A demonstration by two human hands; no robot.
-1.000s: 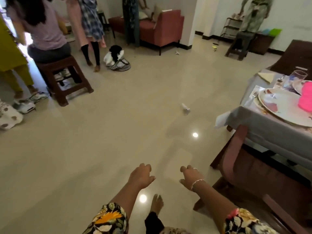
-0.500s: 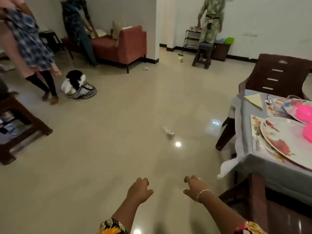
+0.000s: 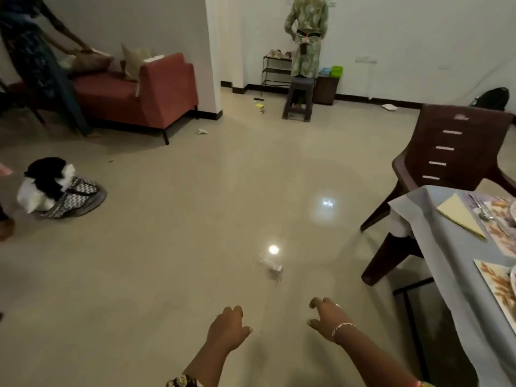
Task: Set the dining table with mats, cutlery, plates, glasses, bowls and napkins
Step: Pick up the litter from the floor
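Hovering left hand (image 3: pixel 227 326), glossy floor (image 3: pixel 167 247), triangular napkin (image 3: pixel 459 216)

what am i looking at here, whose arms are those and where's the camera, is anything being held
No machine here: a person wears one wide camera on the head, looking forward and down; every picture comes from it. The arms at the bottom are that person's. The left hand and right hand hang over the floor, fingers loosely curled, holding nothing. At the right is the table, covered in grey, with a yellow napkin, cutlery beside it and a patterned mat. A brown chair stands at its far end.
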